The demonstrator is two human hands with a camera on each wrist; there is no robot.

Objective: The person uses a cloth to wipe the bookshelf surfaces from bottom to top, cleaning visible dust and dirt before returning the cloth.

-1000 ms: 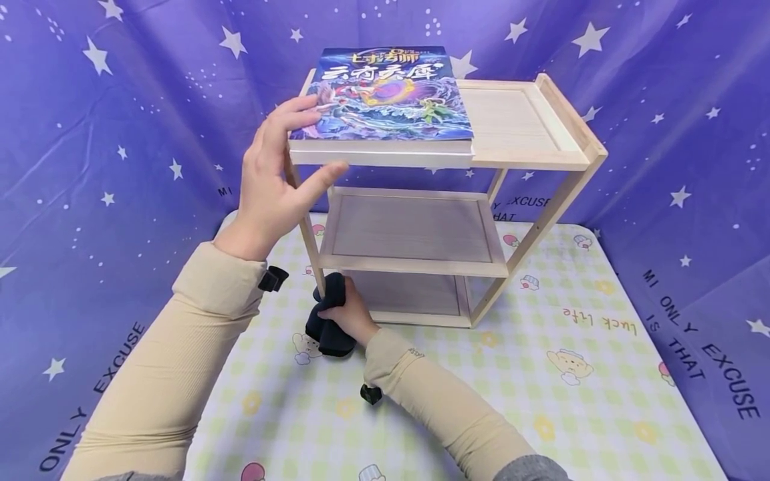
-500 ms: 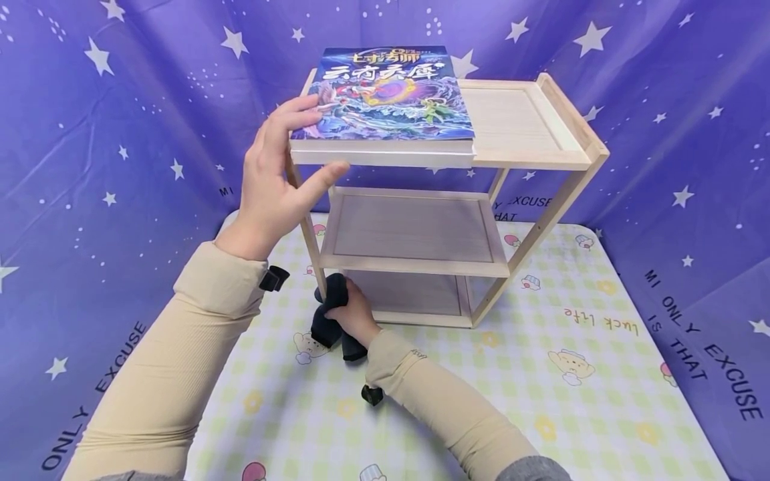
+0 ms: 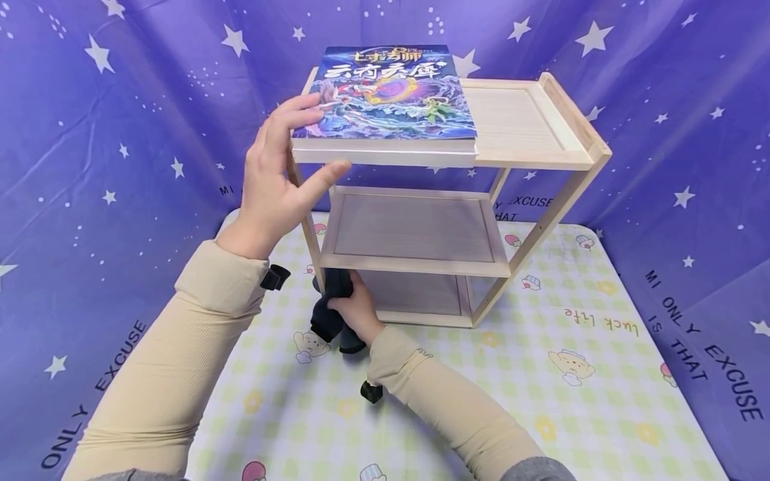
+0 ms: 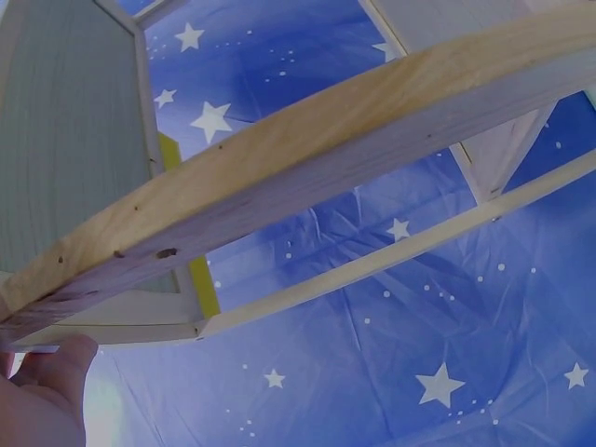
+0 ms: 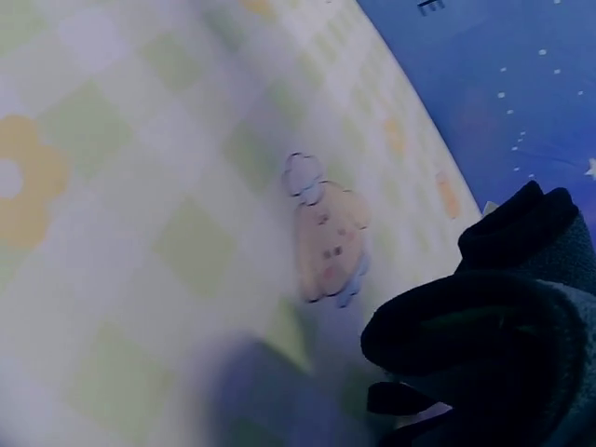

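My left hand (image 3: 273, 174) rests at the left end of the wooden shelf rack (image 3: 532, 160), its fingertips at the left edge of a thick book (image 3: 391, 97) with a colourful blue cover. The thumb is spread in front of the top board. In the left wrist view, part of the left hand (image 4: 56, 396) shows below the frame's corner. Low at the rack's left end, my right hand (image 3: 357, 307) grips a dark cloth bundle (image 3: 333, 300) with open, cuff-like ends. Those folded ends of the dark cloth bundle (image 5: 466, 326) fill the right wrist view's lower right; the right fingers are mostly hidden.
The rack has a middle shelf (image 3: 415, 230) and a bottom shelf (image 3: 415, 294) under the book. It stands on a checked tablecloth (image 3: 457, 401) with cartoon prints. A purple star-patterned curtain (image 3: 120, 167) hangs behind and on both sides.
My right hand has shifted the dark cloth bundle slightly inward and its hanging ends have changed position, its upper part now partly under the middle shelf. My left hand stays in place.
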